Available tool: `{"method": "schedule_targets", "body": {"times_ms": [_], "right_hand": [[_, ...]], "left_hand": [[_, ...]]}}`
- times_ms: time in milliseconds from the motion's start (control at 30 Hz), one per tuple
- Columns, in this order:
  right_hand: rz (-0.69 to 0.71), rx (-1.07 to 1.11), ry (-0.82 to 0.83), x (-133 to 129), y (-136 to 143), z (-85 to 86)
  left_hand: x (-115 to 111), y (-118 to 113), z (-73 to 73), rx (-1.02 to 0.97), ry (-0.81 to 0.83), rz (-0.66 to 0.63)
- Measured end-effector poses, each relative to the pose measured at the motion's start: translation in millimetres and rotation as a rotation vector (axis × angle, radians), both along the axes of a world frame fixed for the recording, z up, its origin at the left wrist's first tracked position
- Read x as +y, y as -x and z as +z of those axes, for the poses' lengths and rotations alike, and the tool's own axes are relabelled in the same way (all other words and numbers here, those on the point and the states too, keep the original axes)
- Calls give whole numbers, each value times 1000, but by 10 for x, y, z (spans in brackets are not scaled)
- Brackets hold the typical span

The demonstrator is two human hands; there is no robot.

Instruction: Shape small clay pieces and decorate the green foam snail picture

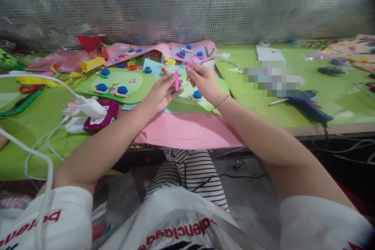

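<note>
- Step in hand, as judged: working on the pink figure (176, 82), pinched in the left hand (163, 91) above the green card (182, 104)
- Right hand (205, 82): fingers curled nearby; cannot tell whether pinching anything
- Next move: likely requires steady left pinch
- Obstruction: blue snail (197, 95) beside right hand
- Far right: glue gun (311, 108)

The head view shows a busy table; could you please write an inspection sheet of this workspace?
Surface: green table, partly under a pink sheet.
Job's things: pink piece with eyes; green card beneath.
Clutter: glue gun at right, yellow scraps at left.
Grips: left grip holds the pink piece; right grip is beside it, its hold unclear.
Cables: white cable at left; dark cable from the glue gun.
Surroundings: perforated panel behind.
</note>
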State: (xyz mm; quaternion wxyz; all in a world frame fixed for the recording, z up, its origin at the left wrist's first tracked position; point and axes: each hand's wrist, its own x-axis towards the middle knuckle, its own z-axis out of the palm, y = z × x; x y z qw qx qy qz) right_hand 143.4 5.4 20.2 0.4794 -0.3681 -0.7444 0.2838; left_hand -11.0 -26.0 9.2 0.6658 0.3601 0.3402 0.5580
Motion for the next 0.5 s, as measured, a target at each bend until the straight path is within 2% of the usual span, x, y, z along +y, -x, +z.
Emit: {"method": "schedule_targets", "body": {"times_ms": [167,400,500], "right_hand": [[-13,-158,-110,53,-36,2],[92,-421,-286,56,-89,-15],[88,-507,-315,45,-86,-26]], "left_hand": [[14,16,24,-19,36,54],[8,26,50,-43,50,77],[16,24,39,-25,37,74]]}}
